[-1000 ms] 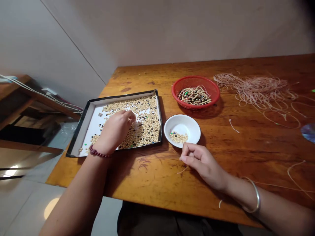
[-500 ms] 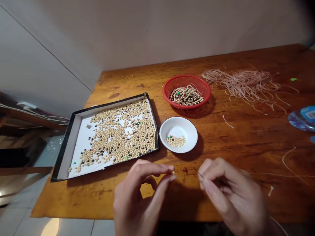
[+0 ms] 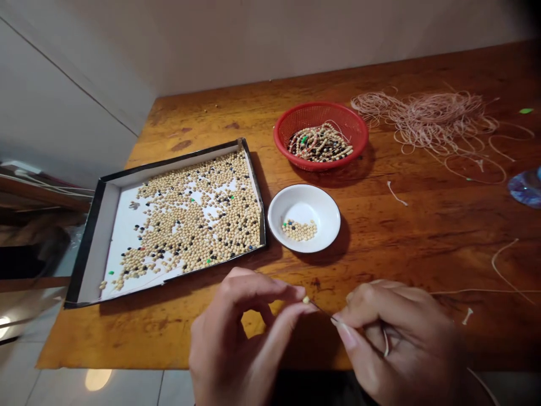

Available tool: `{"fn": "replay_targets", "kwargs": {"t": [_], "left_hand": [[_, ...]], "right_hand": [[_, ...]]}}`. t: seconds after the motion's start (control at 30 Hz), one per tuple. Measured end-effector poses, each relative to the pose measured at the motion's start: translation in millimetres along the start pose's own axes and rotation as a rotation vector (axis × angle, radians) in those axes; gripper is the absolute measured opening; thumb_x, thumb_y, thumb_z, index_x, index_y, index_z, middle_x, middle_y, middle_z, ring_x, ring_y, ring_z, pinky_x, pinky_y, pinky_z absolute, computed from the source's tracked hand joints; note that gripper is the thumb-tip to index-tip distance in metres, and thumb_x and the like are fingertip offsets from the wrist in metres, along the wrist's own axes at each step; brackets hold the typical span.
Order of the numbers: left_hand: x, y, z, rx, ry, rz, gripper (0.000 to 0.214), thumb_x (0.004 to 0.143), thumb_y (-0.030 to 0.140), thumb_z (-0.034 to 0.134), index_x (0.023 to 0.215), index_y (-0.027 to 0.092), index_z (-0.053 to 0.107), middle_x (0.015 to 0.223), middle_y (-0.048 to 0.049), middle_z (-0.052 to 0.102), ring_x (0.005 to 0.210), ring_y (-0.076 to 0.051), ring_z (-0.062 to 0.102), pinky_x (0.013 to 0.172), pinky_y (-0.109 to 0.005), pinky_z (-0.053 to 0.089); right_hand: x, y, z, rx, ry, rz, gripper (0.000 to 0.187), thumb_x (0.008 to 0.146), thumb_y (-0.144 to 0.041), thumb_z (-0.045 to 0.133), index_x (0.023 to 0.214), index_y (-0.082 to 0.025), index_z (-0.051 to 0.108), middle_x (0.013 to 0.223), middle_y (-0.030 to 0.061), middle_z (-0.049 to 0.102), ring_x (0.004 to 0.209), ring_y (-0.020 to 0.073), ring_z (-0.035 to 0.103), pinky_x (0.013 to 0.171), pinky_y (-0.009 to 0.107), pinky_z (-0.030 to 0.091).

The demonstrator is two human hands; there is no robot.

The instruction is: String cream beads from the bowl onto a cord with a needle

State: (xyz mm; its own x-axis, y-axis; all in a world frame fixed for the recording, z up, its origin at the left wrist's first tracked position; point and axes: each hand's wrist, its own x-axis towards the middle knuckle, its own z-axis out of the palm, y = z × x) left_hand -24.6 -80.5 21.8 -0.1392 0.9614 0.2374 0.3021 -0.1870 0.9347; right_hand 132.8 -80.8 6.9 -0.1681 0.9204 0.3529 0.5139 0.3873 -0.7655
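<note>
My left hand (image 3: 249,332) pinches a small cream bead (image 3: 306,300) between thumb and forefinger. From the right, my right hand (image 3: 393,332) grips a thin dark needle (image 3: 323,311) whose tip meets the bead; whether it has passed through the hole I cannot tell. Pale cord loops out between the right hand's fingers. Just beyond both hands stands a white bowl (image 3: 276,231) with a small heap of cream beads and a green and a blue one. Left of it lies a black-edged tray (image 3: 91,248) full of loose cream and dark beads.
Behind the bowl, a red plastic basket (image 3: 281,135) holds strung beads. A tangle of pinkish cord (image 3: 443,118) spreads at the back right. Cord scraps, including a short white piece (image 3: 397,193), lie on the wooden table (image 3: 422,237). A clear bluish object (image 3: 526,188) sits at the right edge.
My hands have come closer together, and the needle now reaches the bead, where before a gap lay between them. The view has shifted slightly.
</note>
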Motion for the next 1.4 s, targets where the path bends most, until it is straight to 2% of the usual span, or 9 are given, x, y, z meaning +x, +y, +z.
{"fn": "replay_targets", "kwargs": {"t": [0.1, 0.3, 0.5, 0.8, 1.27, 1.4], "left_hand": [[-0.6, -1.2, -1.2, 0.013, -0.085, 0.038, 0.031, 0.071, 0.006, 0.073, 0.091, 0.026, 0.060, 0.077, 0.0039, 0.065, 0.070, -0.011, 0.064, 0.050, -0.021, 0.053], [-4.1, 2.6, 4.4, 0.053, 0.033, -0.057, 0.020, 0.076, 0.014, 0.070, 0.085, 0.029, 0.061, 0.073, 0.0015, 0.063, 0.066, -0.015, 0.064, 0.049, -0.029, 0.053], [-0.7, -5.1, -4.7, 0.074, -0.126, 0.061, 0.025, 0.076, 0.013, 0.071, 0.091, 0.030, 0.060, 0.074, 0.0001, 0.064, 0.066, -0.016, 0.064, 0.046, -0.029, 0.053], [2.5, -3.2, -4.3, 0.141, -0.221, 0.082, 0.024, 0.077, 0.007, 0.069, 0.092, 0.025, 0.063, 0.077, 0.0011, 0.066, 0.068, -0.012, 0.061, 0.052, -0.023, 0.051], [1.3, -4.1, -2.1, 0.169, -0.145, 0.044, 0.021, 0.079, 0.009, 0.068, 0.091, 0.025, 0.064, 0.076, 0.0009, 0.066, 0.067, -0.012, 0.060, 0.053, -0.023, 0.050], [2.3, -4.5, -3.0, 0.168, -0.184, 0.084, 0.023, 0.077, 0.007, 0.068, 0.092, 0.025, 0.064, 0.075, 0.0008, 0.066, 0.066, -0.012, 0.060, 0.052, -0.023, 0.050]], "right_hand": [[-1.9, -0.1, -1.4, 0.011, -0.025, 0.023, 0.019, 0.070, -0.012, 0.057, 0.053, -0.020, 0.051, 0.040, -0.0058, 0.046, 0.036, 0.0065, 0.041, 0.042, 0.021, 0.034], [-2.3, 0.4, -4.8, 0.027, -0.052, 0.053, 0.018, 0.067, -0.009, 0.053, 0.053, -0.020, 0.049, 0.044, -0.0048, 0.051, 0.039, 0.0071, 0.046, 0.044, 0.022, 0.036], [-0.4, 0.5, -7.2, -0.001, -0.078, 0.048, 0.016, 0.064, -0.009, 0.051, 0.054, -0.020, 0.046, 0.044, -0.0051, 0.048, 0.040, 0.0075, 0.046, 0.044, 0.022, 0.034], [-5.3, 6.3, -7.2, -0.037, -0.102, 0.072, 0.016, 0.065, -0.010, 0.053, 0.056, -0.021, 0.046, 0.046, -0.0056, 0.049, 0.042, 0.0084, 0.046, 0.045, 0.024, 0.032], [-3.8, 6.3, -6.6, -0.056, -0.122, 0.065, 0.017, 0.065, -0.011, 0.052, 0.056, -0.022, 0.043, 0.045, -0.0060, 0.044, 0.040, 0.0092, 0.042, 0.044, 0.025, 0.030], [-5.0, 8.8, -8.3, -0.074, -0.140, 0.066, 0.017, 0.064, -0.010, 0.052, 0.056, -0.023, 0.043, 0.045, -0.0059, 0.044, 0.040, 0.0095, 0.041, 0.043, 0.026, 0.029]]}}
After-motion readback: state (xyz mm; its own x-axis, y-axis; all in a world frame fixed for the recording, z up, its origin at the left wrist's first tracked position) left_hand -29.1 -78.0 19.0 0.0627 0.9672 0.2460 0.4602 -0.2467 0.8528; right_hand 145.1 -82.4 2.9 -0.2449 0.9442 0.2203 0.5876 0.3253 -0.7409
